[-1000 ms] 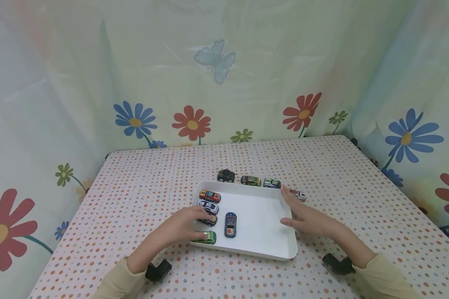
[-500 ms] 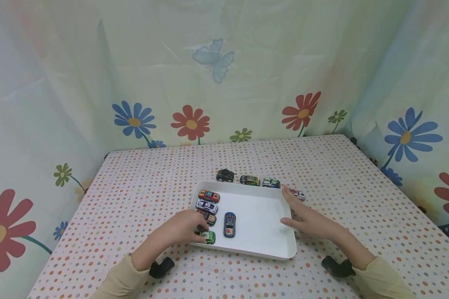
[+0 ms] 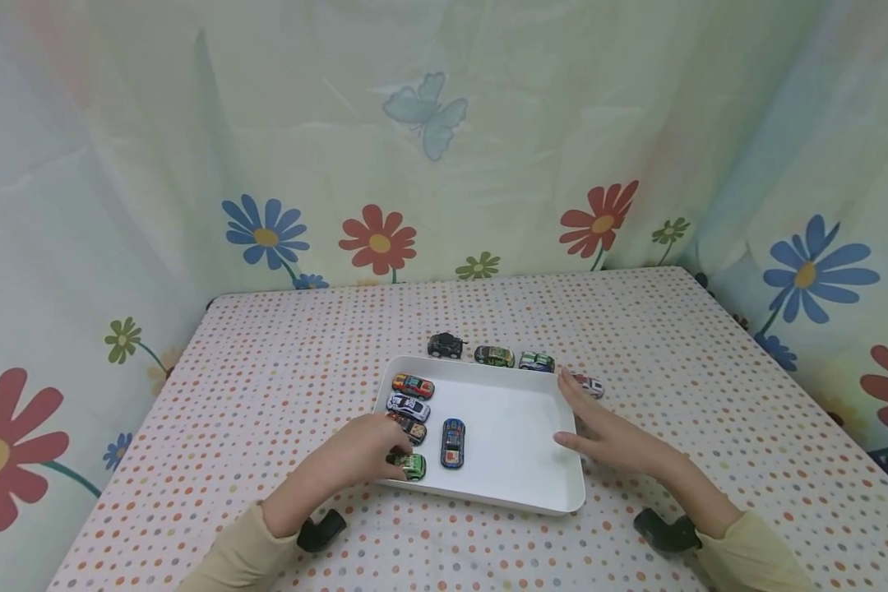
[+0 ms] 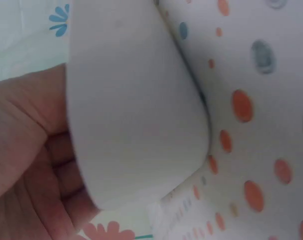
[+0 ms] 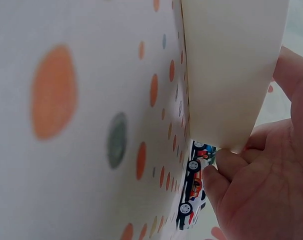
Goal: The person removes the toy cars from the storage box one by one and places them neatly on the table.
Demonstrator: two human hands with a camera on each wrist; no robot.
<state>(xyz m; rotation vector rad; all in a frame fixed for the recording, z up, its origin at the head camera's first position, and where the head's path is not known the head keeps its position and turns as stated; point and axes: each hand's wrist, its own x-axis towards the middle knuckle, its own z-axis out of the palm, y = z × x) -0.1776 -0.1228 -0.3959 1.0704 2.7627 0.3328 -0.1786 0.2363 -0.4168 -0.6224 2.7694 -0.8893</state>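
A shallow white tray (image 3: 511, 444) lies on the dotted tablecloth. Over its left end, my left hand (image 3: 363, 450) bends its fingers down and pinches a green toy car (image 3: 414, 466) at the near left corner; the fingertips are partly hidden. Above that car lie a dark patterned toy car (image 3: 412, 429), a white toy car (image 3: 409, 406) and a red-yellow toy car (image 3: 413, 386) in a column. A blue toy car (image 3: 453, 443) stands lengthwise to their right. My right hand (image 3: 605, 432) rests on the tray's right rim with fingers extended, thumb over the inside.
Behind the tray's far wall stand a black toy car (image 3: 445, 345), a camouflage-green toy car (image 3: 494, 356) and a white-green toy car (image 3: 536, 362). A white-red toy car (image 3: 589, 386) sits by the right fingertips. A flowered curtain (image 3: 429, 189) encloses the table.
My left hand has drawn back a little to the left from over the column of cars, and its fingers have bent in at the green car. The right hand stays at the rim.
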